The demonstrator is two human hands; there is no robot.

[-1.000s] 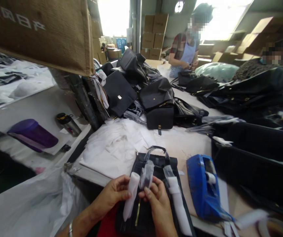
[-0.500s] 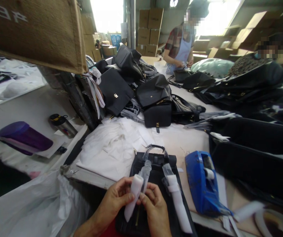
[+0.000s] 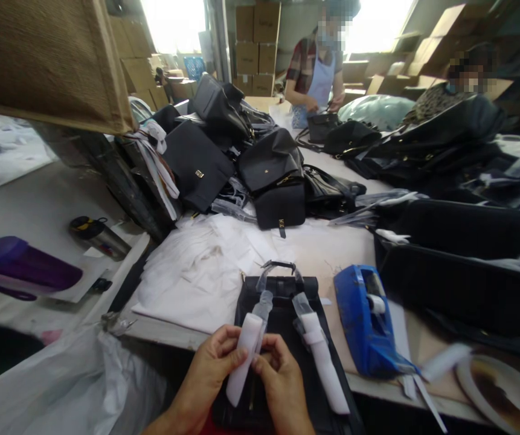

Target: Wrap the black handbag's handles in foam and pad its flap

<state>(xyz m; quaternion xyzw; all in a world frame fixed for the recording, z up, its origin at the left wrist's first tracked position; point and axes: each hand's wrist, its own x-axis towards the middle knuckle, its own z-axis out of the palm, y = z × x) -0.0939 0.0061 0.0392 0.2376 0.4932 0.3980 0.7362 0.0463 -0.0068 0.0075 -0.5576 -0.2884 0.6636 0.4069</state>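
Observation:
A black backpack [image 3: 280, 323] lies at the table's near edge, its top handle [image 3: 282, 264] partly covered in clear plastic. Its left strap has a white foam wrap [image 3: 244, 362], held between my two hands. My left hand [image 3: 217, 371] grips the wrap from the left, thumb on the front. On the other side, my right hand [image 3: 282, 380] pinches the wrap's edge with thumb and fingers. The right strap carries another white foam wrap [image 3: 327, 371] with a band around its upper part. A blue tape dispenser [image 3: 349, 314] stands to the right of the backpack.
White sheets [image 3: 187, 272] are stacked left of the backpack. Black bags [image 3: 271, 163] are heaped behind, with larger black bags [image 3: 450, 278] at the right. A tape roll [image 3: 468, 374] lies at the right edge. Across the table a person in an apron [image 3: 320, 78] handles a bag.
The view has turned slightly right, so the surroundings sit further left. Both hands stay on the left strap's foam wrap, with only slight finger movement.

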